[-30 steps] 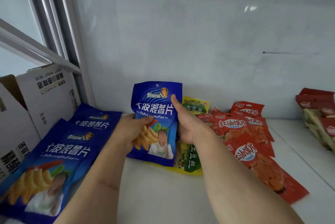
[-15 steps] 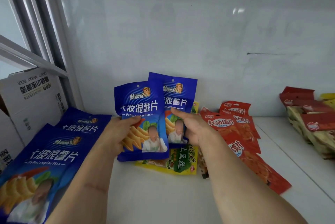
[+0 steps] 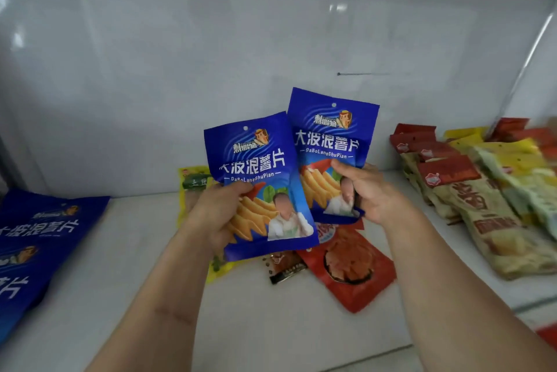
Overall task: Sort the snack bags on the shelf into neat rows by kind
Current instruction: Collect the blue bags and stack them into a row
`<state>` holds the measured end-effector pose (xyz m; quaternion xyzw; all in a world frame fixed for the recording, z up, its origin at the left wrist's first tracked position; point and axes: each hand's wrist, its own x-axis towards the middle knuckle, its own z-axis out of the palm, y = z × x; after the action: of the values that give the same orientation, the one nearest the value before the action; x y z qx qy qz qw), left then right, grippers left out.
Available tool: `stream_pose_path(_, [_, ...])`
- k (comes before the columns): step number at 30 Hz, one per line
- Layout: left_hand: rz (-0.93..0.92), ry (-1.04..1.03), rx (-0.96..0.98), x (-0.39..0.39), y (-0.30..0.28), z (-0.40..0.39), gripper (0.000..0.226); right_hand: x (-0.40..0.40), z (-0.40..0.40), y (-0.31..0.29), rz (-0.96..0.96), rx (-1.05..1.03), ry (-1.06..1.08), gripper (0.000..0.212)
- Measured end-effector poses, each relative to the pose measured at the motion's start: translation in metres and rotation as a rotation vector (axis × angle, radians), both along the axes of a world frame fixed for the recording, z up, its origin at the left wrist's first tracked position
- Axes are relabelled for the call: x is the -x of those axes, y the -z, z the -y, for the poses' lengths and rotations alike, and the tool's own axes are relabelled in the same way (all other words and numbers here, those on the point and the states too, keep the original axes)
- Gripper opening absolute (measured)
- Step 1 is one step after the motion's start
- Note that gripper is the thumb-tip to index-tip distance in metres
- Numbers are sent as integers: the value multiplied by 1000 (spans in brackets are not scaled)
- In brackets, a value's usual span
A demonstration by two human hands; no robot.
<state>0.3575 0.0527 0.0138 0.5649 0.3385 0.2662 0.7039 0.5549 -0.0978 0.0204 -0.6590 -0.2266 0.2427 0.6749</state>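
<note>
1. White shelf [image 3: 271, 326], pale back wall; blue row [image 3: 36, 239] lying at left edge, mixed red and yellow bags [image 3: 497, 206] heaped toward right edge.
2. Left hand [image 3: 217, 218] curled round one blue chip bag [image 3: 265, 191], right hand [image 3: 370, 194] pinching a second blue chip bag [image 3: 328, 142], both lifted above mid-shelf.
3. Slick film, light grips: likely slip onto the loose red pouch [image 3: 352, 263] and yellow packet [image 3: 193, 188] below.
4. Could skew the blue row if dropped carelessly at left edge.
</note>
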Motion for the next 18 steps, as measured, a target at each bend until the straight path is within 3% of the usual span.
stream_pose_path(3, [11, 20, 6, -25, -2, 20, 13, -38, 34, 3, -35, -6, 96, 59])
stream_pose_path(7, [22, -10, -23, -57, -5, 47, 14, -81, 60, 15, -74, 112, 132, 45])
stream_pose_path(10, [-33, -36, -64, -75, 0, 60, 24, -100, 63, 22, -163, 146, 89, 29])
stream_pose_path(13, [-69, -76, -77, -85, 5, 70, 28, -126, 55, 35, -200, 182, 32, 45])
stream_pose_path(18, [-105, -145, -91, -91, 8, 80, 24, -140, 33, 39, -184, 217, -31, 26])
